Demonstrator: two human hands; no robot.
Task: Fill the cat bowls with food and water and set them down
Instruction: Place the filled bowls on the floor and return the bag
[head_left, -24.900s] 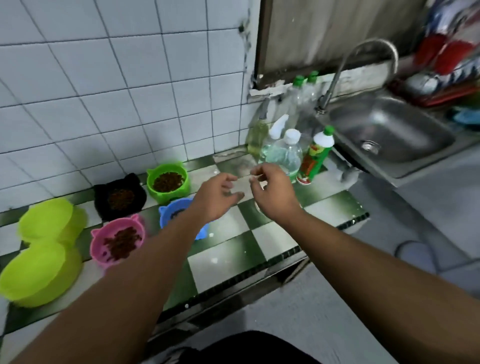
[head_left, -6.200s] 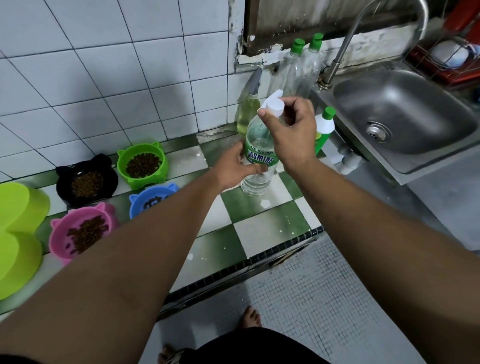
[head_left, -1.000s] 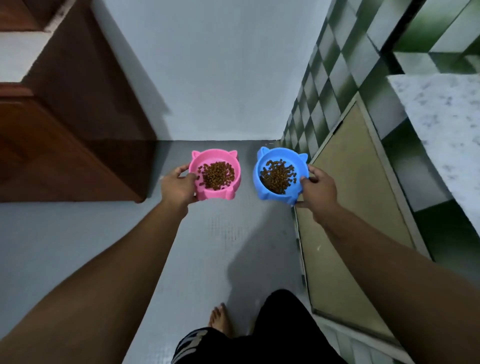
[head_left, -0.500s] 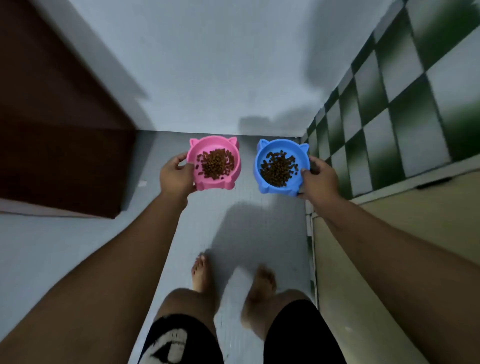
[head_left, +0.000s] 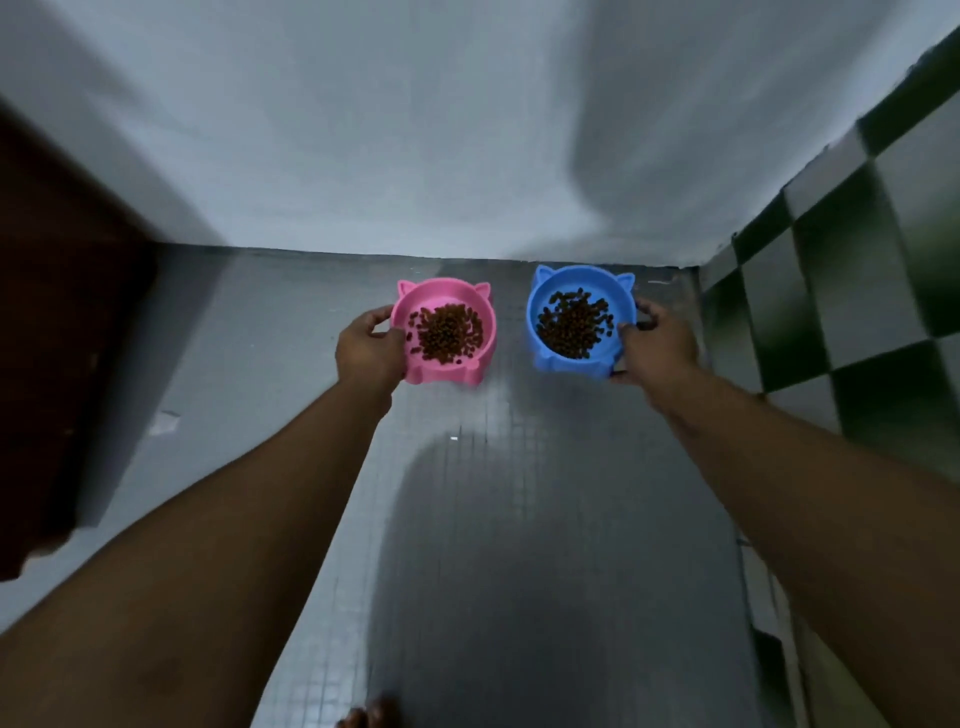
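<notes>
A pink cat-eared bowl (head_left: 445, 299) with brown kibble is held at its left rim by my left hand (head_left: 368, 349). To its right, a blue cat-eared bowl (head_left: 581, 280) of kibble is held at its right rim by my right hand (head_left: 655, 343). Both bowls sit low over the grey tiled floor (head_left: 519, 467), close to the white wall (head_left: 415, 130). Whether they touch the floor I cannot tell. The two bowls are a short gap apart.
A dark wooden cabinet (head_left: 57, 338) stands at the left. A green-and-white checkered tiled wall (head_left: 857, 286) runs along the right. Toes of one foot (head_left: 371, 717) show at the bottom edge. A small white scrap (head_left: 163, 422) lies on the floor at left.
Both hands have carried the bowls forward and down toward the floor by the white wall. The view has dropped closer; my legs are mostly out of frame.
</notes>
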